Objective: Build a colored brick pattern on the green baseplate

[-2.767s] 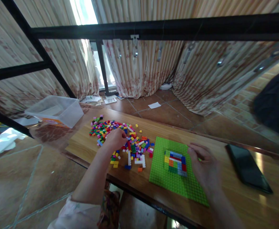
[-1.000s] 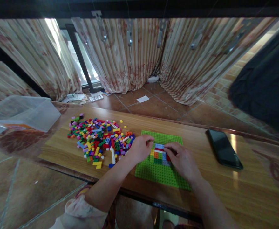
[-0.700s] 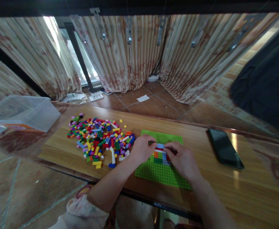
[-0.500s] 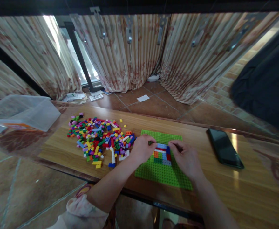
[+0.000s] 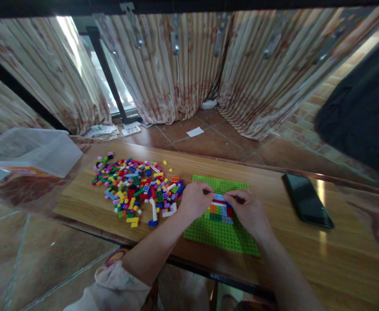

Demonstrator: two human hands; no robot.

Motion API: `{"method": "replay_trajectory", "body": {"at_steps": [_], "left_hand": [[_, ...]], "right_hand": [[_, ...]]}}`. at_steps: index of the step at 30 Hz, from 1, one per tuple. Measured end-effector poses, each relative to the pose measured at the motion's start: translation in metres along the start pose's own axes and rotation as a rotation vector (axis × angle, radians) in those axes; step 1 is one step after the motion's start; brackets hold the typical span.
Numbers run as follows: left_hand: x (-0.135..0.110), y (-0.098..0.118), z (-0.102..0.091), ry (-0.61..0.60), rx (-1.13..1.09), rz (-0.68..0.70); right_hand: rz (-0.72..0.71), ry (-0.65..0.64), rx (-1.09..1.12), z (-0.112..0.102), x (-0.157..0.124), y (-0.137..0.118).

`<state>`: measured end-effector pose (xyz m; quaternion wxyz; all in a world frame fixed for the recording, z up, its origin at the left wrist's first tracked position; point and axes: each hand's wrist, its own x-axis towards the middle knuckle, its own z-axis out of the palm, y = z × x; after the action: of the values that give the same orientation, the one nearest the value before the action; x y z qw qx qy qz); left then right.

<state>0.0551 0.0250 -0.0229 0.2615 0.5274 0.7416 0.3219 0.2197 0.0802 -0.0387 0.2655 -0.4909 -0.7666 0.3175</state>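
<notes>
A green studded baseplate lies on the wooden table. On it stands a small flat patch of coloured bricks in red, blue, orange and white. My left hand rests curled at the patch's left edge, fingertips pinched together at its top. My right hand lies curled over the patch's right side, fingers pressed at its top edge. Whether either pinch holds a brick is hidden. A heap of loose coloured bricks spreads left of the baseplate.
A black phone lies flat to the right of the baseplate. A clear plastic tub sits at the table's far left. Curtains, a tiled floor with scattered papers and a dark fabric shape at the right lie beyond the table.
My left hand left the brick heap and came to the patch on the baseplate. My right hand shifted onto the patch; both have stayed there, fingers working slightly, over the last second.
</notes>
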Motion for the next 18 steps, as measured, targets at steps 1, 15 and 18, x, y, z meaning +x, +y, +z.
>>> {"method": "replay_trajectory", "body": {"at_steps": [1,15,18], "left_hand": [[0.000,0.001,0.000,-0.001,-0.001,-0.016],[0.002,-0.010,-0.006,-0.044,-0.046,0.138],[0.004,-0.013,-0.010,-0.009,-0.051,0.126]], "right_hand": [[0.001,0.003,0.001,0.001,0.000,0.000],[0.128,0.072,0.044,-0.010,0.003,0.009],[0.130,0.078,0.021,-0.012,0.003,0.008]]}}
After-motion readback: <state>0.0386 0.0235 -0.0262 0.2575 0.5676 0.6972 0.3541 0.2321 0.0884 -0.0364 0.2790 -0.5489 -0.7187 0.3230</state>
